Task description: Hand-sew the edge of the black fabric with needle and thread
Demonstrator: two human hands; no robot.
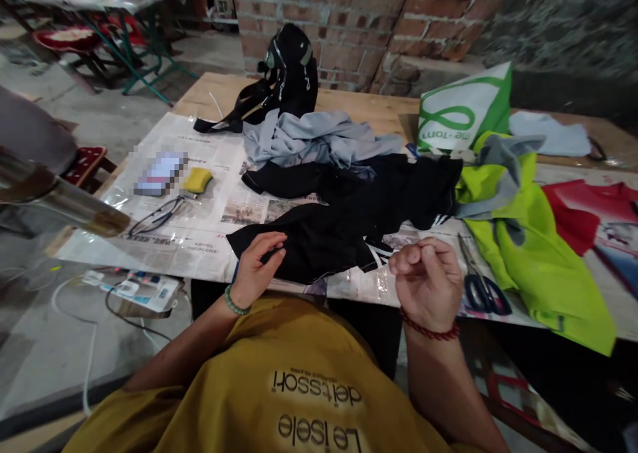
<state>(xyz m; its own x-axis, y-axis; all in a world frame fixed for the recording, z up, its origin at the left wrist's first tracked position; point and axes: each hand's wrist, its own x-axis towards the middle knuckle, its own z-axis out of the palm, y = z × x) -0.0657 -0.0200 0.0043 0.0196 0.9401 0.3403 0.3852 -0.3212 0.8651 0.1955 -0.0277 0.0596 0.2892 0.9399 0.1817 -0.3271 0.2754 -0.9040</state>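
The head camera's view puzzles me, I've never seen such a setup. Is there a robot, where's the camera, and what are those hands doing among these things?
There's no robot here. One person wears the camera on their head, so we look forward and down over their shirt. The left hand is loosely curled over a black garment; the right hand is raised, fingers curled. I can't tell whether either holds something tiny. Newspaper covers much of the table. On it lie grey cloth, a yellow-green garment, scissors and glasses; a black bag stands behind.
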